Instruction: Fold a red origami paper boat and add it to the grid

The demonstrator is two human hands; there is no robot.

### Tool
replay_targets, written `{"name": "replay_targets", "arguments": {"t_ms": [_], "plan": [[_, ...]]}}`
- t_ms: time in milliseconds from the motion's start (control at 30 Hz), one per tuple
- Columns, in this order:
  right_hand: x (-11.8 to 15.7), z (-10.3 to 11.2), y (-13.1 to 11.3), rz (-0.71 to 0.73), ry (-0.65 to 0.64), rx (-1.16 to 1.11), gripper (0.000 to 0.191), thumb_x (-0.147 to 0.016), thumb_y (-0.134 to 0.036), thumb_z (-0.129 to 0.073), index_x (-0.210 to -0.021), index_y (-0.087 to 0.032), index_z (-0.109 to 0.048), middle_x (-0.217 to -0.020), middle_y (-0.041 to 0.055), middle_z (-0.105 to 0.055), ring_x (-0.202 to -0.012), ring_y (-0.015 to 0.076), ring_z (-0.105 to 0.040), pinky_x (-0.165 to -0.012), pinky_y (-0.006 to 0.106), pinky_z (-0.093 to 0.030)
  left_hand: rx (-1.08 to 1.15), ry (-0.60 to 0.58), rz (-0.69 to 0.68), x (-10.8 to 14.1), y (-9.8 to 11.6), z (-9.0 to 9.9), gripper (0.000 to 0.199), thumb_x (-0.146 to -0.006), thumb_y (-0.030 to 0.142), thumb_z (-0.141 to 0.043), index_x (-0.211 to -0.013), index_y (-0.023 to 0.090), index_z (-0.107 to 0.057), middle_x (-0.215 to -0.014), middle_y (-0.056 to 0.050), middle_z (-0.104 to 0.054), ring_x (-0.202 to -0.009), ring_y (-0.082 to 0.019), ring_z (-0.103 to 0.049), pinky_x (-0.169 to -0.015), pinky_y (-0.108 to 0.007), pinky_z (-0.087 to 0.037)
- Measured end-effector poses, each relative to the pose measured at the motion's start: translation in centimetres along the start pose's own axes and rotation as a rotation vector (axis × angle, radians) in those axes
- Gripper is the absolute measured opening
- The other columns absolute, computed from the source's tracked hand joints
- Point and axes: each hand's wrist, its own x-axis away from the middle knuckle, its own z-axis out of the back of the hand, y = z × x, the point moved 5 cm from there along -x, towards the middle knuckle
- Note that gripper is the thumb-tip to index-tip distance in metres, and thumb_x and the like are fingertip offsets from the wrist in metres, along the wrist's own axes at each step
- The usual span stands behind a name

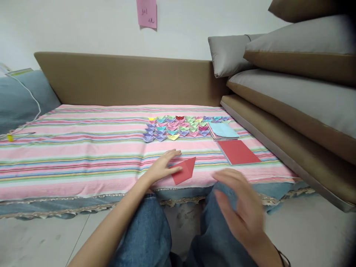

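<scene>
A folded red sheet of paper [184, 171] lies near the front edge of the striped cloth. My left hand [162, 167] rests at its left side, thumb over the paper and fingers stretched out apart from the thumb. The paper's left part is hidden under this hand. My right hand [241, 207] is raised above my right knee, smeared by motion, with a gap between thumb and fingers and nothing in it. Behind the sheet stand rows of small folded paper boats [172, 137] in several colours.
Right of the boats lie a stack of light blue paper [224, 130] and a pile topped with red paper [239, 152]. Thick grey-brown cushions [292, 89] are stacked along the right. The striped cloth [69, 155] reaches a brown backrest [133, 79]. A white cable [35, 100] lies left.
</scene>
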Motion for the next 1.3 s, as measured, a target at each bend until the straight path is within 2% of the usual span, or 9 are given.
{"name": "replay_targets", "arguments": {"t_ms": [133,300,467,567,733,933,1100,1233,1300], "plan": [[0.2,-6.8,5.0,-0.033,-0.361,0.033,0.022,-0.083,-0.009,-0.049,-0.089,-0.02,-0.066,-0.099,0.0065,-0.066,-0.096,0.0221,-0.059,-0.086,0.041,-0.049,-0.129,-0.163,-0.098,2.9,0.2,0.2,0.065,-0.075,0.041,-0.066,-0.133,0.022,-0.042,-0.14,-0.011,-0.043,-0.131,-0.026,-0.036,-0.107,-0.044,-0.032],[1.3,-11.1,7.9,-0.048,-0.444,0.076,0.03,-0.077,-0.005,-0.053,-0.102,-0.017,-0.065,-0.104,0.0096,-0.064,-0.1,0.0246,-0.056,-0.088,0.044,-0.049,-0.272,-0.231,-0.22,3.3,0.7,-2.3,0.071,-0.075,0.03,-0.066,-0.138,0.019,-0.035,-0.142,-0.01,-0.041,-0.131,-0.026,-0.034,-0.107,-0.043,-0.031],[1.9,-11.1,8.4,-0.074,-0.398,0.038,0.029,-0.075,-0.008,-0.06,-0.101,-0.018,-0.066,-0.104,0.0086,-0.066,-0.101,0.0247,-0.057,-0.089,0.045,-0.05,-0.242,-0.223,-0.251,2.5,0.5,-3.0,0.036,-0.086,0.022,-0.05,-0.121,0.018,-0.053,-0.128,-0.009,-0.056,-0.118,-0.023,-0.048,-0.099,-0.039,-0.04],[1.8,-11.0,8.7,-0.097,-0.31,0.005,0.019,-0.077,-0.011,-0.061,-0.092,-0.021,-0.069,-0.097,0.0073,-0.068,-0.096,0.0241,-0.059,-0.083,0.044,-0.052,-0.088,-0.148,-0.159,2.1,-0.2,-2.2,0.024,-0.087,0.025,-0.049,-0.107,0.019,-0.062,-0.112,-0.007,-0.066,-0.107,-0.02,-0.056,-0.093,-0.035,-0.044],[1.7,-11.2,9.4,-0.247,-0.215,-0.022,0.008,-0.078,-0.017,-0.064,-0.078,-0.022,-0.07,-0.086,0.0053,-0.069,-0.085,0.0224,-0.058,-0.074,0.041,-0.052,0.113,0.0,0.112,1.2,-1.8,-1.6,0.015,-0.085,0.028,-0.055,-0.083,0.02,-0.067,-0.081,-0.004,-0.068,-0.082,-0.017,-0.058,-0.076,-0.032,-0.045],[1.7,-11.5,10.4,-0.449,-0.109,-0.044,0.013,-0.078,-0.021,-0.065,-0.065,-0.018,-0.064,-0.084,0.007,-0.062,-0.084,0.0221,-0.056,-0.074,0.038,-0.049,0.062,0.088,0.326,0.5,-3.3,-2.0,0.027,-0.082,0.03,-0.058,-0.059,0.017,-0.056,-0.078,-0.003,-0.059,-0.078,-0.017,-0.053,-0.068,-0.03,-0.042],[1.5,-11.7,10.7,-0.498,-0.116,-0.03,0.016,-0.079,-0.021,-0.063,-0.063,-0.018,-0.061,-0.083,0.006,-0.059,-0.082,0.0216,-0.056,-0.072,0.036,-0.047,-0.189,0.137,0.242,0.5,-2.2,-1.8,0.012,-0.086,0.027,-0.051,-0.086,0.018,-0.059,-0.085,-0.006,-0.058,-0.08,-0.02,-0.053,-0.067,-0.033,-0.046],[1.5,-11.9,10.8,-0.522,-0.152,-0.029,0.015,-0.079,-0.019,-0.062,-0.063,-0.018,-0.062,-0.082,0.0056,-0.058,-0.081,0.0212,-0.055,-0.07,0.035,-0.046,-0.445,0.056,-0.083,1.8,1.5,-3.5,0.031,-0.087,0.016,-0.043,-0.117,0.019,-0.053,-0.116,-0.011,-0.06,-0.107,-0.026,-0.054,-0.088,-0.041,-0.046],[1.4,-11.8,10.8,-0.522,-0.159,-0.023,0.015,-0.079,-0.018,-0.062,-0.063,-0.018,-0.061,-0.082,0.0056,-0.058,-0.08,0.0211,-0.055,-0.07,0.034,-0.046,-0.499,0.007,-0.087,2.7,2.5,-5.0,0.043,-0.087,0.024,-0.043,-0.129,0.016,-0.044,-0.134,-0.012,-0.05,-0.126,-0.028,-0.041,-0.096,-0.042,-0.043]]}}
